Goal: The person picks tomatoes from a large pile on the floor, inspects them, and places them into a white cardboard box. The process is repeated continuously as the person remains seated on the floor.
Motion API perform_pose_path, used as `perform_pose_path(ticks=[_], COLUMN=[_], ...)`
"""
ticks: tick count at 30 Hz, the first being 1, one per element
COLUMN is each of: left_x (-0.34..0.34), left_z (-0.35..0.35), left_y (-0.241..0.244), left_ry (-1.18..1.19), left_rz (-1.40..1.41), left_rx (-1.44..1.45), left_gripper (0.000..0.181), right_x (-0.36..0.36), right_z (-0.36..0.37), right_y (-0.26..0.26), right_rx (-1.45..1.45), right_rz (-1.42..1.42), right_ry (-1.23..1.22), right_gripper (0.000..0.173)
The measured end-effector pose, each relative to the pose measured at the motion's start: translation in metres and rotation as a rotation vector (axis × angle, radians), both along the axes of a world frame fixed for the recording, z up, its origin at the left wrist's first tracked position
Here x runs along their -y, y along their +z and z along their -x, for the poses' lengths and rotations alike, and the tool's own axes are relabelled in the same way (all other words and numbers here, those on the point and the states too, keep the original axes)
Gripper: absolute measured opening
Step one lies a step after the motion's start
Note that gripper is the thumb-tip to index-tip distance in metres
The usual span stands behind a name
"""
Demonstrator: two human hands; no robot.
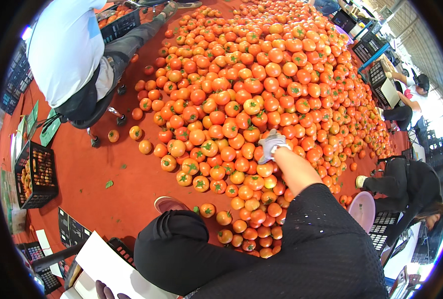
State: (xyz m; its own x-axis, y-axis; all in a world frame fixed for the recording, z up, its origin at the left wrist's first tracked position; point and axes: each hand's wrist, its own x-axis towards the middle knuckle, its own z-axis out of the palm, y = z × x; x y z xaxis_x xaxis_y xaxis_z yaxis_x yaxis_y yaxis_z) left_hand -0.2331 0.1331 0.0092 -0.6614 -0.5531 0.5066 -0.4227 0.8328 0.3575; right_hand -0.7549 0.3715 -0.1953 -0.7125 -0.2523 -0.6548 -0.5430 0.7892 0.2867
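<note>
My right hand, in a pale grey glove, reaches into a large heap of red and orange tomatoes. Its thumb and fingers are spread around the side of one tomato; whether they grip it is hidden. At the bottom edge, only the dark-gloved fingers of my left hand show, over a white cardboard flap. The rest of that hand is cut off by the picture's rim. Loose tomatoes lie close by my bent knee.
A black crate of tomatoes stands left on the red floor covering. A person in a white shirt sits on a wheeled stool at upper left. Rightward are a pink basin and a bending person in black.
</note>
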Motion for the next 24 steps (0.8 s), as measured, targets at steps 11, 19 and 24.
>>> perform_pose_path(ticks=[11, 19, 24], left_x=[0.015, 0.026, 0.058], left_z=[0.003, -0.009, -0.079], left_y=[0.007, 0.079, 0.039], left_ry=[-0.074, -0.105, 0.034], left_rz=[-0.699, -0.465, -0.135], left_rx=[-0.224, -0.251, -0.272], left_gripper=[0.041, 0.085, 0.092], right_x=[0.018, 0.198, 0.256], right_z=[-0.128, -0.261, -0.395], right_y=[0.098, 0.215, 0.279], right_rx=[1.873, 1.993, 1.855], right_rz=[1.991, 1.526, 1.000], right_ry=[-1.105, -0.203, 0.140], right_gripper=[0.095, 0.096, 0.090])
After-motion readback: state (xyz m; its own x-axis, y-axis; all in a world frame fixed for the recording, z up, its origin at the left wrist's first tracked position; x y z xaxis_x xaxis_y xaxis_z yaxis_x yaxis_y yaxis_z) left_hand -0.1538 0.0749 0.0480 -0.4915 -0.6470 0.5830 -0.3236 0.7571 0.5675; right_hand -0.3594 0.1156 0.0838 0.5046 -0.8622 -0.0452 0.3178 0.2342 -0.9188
